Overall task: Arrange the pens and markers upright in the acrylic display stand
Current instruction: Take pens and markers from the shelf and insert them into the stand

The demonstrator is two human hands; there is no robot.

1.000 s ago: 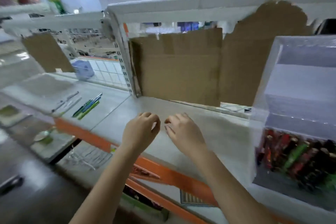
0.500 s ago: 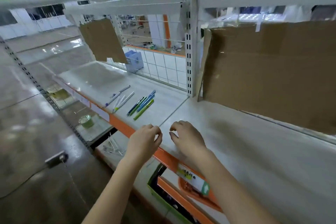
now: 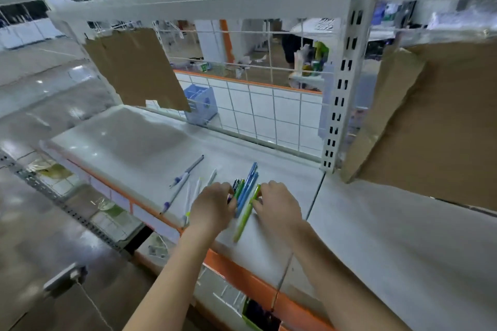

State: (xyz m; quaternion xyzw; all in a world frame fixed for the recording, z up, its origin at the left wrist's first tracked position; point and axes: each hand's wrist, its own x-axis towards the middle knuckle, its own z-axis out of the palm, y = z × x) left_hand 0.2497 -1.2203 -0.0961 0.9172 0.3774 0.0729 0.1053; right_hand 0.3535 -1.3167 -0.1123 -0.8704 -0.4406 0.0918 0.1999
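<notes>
A bundle of blue pens (image 3: 249, 187) and dark green ones lies on the white shelf (image 3: 139, 142), with one light green pen (image 3: 245, 219) on its right side. My left hand (image 3: 212, 208) curls over the bundle's near left end, fingers on the dark pens. From the right, the fingertips of my right hand (image 3: 279, 204) pinch the light green pen. Several grey and white pens (image 3: 185, 173) lie loose to the left of my left hand. The acrylic display stand is out of view.
A wire grid (image 3: 258, 115) backs the shelf, with a blue plastic organiser (image 3: 200, 103) behind it. Cardboard sheets hang at the back left (image 3: 134, 67) and right (image 3: 430, 121). A slotted upright post (image 3: 340, 83) divides the shelf bays. The orange shelf edge (image 3: 242, 274) runs below my wrists.
The view has swung left, away from the acrylic stand, toward the pens. Both hands have reached forward from the shelf edge and closed in on the coloured bundle.
</notes>
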